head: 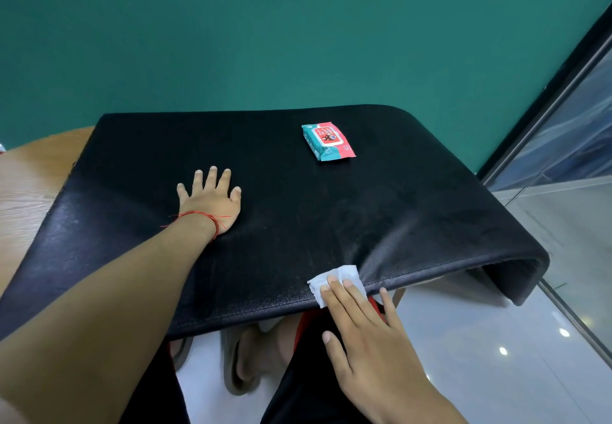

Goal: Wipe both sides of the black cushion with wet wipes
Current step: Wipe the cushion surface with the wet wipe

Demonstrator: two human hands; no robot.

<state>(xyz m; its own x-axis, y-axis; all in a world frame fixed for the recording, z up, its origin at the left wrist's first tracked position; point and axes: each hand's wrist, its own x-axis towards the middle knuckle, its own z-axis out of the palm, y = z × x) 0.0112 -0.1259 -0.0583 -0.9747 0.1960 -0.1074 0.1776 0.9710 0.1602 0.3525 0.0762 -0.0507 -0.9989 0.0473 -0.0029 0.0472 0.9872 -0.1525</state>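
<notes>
My right grip [371, 334] lies flat, fingers straight, pressing the wet wipe [344, 273] on the near edge of the black cushion [298, 218]; my left grip [212, 202] is spread flat on top, holding it down; the cushion lies on the table [29, 172] and hangs off toward me; I should rub in long rows; the pack of wipes [328, 141] sits on the far part, in the way of wiping there.

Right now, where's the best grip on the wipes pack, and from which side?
Probably from above: pinch the pack across its narrow width, thumb on one long edge, fingers on the other. It lies flat, label up, on the cushion, with nothing touching it, so both long edges look reachable.
</notes>
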